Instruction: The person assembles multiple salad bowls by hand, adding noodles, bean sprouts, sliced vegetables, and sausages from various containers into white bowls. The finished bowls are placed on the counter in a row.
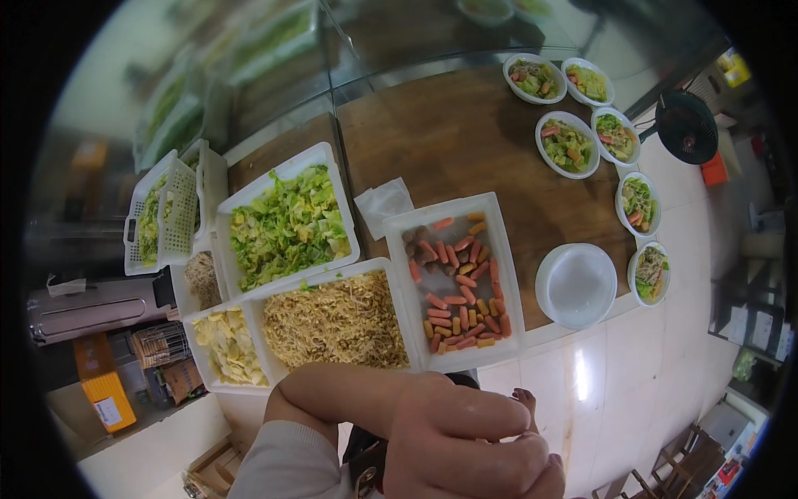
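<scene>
My left hand (474,437) is large in the bottom middle of the head view. Its bent forearm crosses in front of the table edge, with a grey sleeve (291,461) behind it. The fingers are curled, and whatever lies inside them is hidden. Beyond the knuckles a few small digits with dark nails show; I cannot tell whether they belong to my right hand, the rest of which is hidden. Nearest to the left hand are a white tray (509,274) of pink and tan sausage pieces (465,294) and a tub of bean sprouts (332,324).
Left of the sprouts stand pale yellow slices (231,348), a tub of chopped lettuce (291,220) and a white basket (179,208). Stacked clear bowls (577,287) sit right of the tray. Several filled salad bowls (567,145) line the right edge near a dark fan (687,126).
</scene>
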`<state>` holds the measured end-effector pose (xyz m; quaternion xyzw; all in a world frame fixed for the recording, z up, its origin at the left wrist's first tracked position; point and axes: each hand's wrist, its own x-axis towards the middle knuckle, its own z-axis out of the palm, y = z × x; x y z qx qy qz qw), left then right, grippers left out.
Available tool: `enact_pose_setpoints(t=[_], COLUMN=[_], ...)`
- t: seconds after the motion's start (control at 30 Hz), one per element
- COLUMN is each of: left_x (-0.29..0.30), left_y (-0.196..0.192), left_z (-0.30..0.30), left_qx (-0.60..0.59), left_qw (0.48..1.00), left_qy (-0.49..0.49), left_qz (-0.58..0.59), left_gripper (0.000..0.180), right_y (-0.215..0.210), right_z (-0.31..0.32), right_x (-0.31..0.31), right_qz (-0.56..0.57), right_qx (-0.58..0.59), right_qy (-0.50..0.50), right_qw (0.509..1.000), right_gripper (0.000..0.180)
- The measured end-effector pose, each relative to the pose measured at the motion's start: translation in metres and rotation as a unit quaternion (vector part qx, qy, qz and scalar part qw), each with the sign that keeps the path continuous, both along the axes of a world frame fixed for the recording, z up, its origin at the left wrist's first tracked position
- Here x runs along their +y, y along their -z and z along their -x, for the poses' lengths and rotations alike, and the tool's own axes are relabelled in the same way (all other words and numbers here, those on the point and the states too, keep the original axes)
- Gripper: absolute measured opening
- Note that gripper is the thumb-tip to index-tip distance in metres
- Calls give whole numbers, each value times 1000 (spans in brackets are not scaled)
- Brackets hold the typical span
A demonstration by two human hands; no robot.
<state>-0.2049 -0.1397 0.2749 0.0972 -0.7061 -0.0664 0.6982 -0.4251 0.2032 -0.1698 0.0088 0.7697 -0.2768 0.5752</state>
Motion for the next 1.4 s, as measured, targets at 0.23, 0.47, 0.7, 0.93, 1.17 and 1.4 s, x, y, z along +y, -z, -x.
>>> enact_pose_setpoints(t=[0.23, 0.47, 0.7, 0.93, 1.17, 1.4], left_x=[6, -37, -33, -47, 28, 12], left_y=[4, 97, 284, 269, 28, 5], left_z=[-14, -83, -87, -82, -59, -63], left_qx=[12, -212, -563, -136, 85, 48], left_qw=[1000, 896, 701, 555, 848, 814], left_qy=[4, -103, -165, 174, 351, 510], left_qz=[11, -377, -405, -802, -388, -275], left_gripper=[12, 12, 20, 18, 10, 13], right_y=[-3, 0, -8, -13, -2, -7], right_z=[-5, -12, -12, -9, -24, -29], right_x=[-3, 3, 2, 0, 10, -14], right_qz=[-2, 6, -18, -14, -31, -3], right_qx=[-7, -5, -3, 1, -25, -25], right_qy=[-9, -6, -34, -21, -19, -51], right_qw=[1000, 1000, 999, 1000, 999, 998], right_gripper=[23, 25, 24, 25, 23, 25])
